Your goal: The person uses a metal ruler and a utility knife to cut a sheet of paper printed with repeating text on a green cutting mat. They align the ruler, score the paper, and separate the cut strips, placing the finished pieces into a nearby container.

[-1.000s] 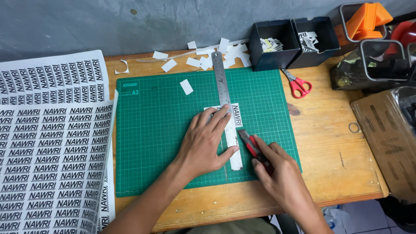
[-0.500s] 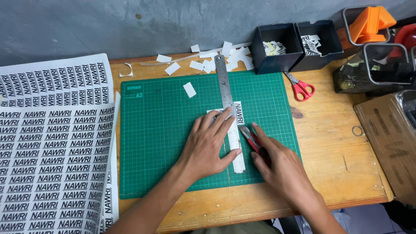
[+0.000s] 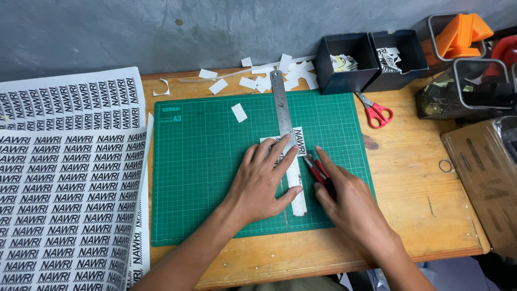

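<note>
My left hand [image 3: 264,180] lies flat, fingers spread, pressing a steel ruler [image 3: 281,110] down on a green cutting mat [image 3: 199,178]. Under the ruler and the hand lies a small white printed sticker strip [image 3: 299,141], partly hidden. My right hand [image 3: 350,199] grips a red-and-black utility knife [image 3: 315,168], its tip against the ruler's right edge beside the strip. A loose white paper piece [image 3: 238,112] rests on the mat's upper part.
Large printed sticker sheets [image 3: 64,183] cover the left side. White paper offcuts [image 3: 269,78] lie behind the mat. Two black bins [image 3: 366,62] with cut stickers, red scissors [image 3: 376,111], wire baskets [image 3: 474,86] and a cardboard box [image 3: 484,172] stand at the right. A rubber band [image 3: 445,165] lies on the wooden table.
The view has shifted slightly. My left hand stays pressed on the ruler, and my right hand with the knife stays against the ruler's edge with no clear movement.
</note>
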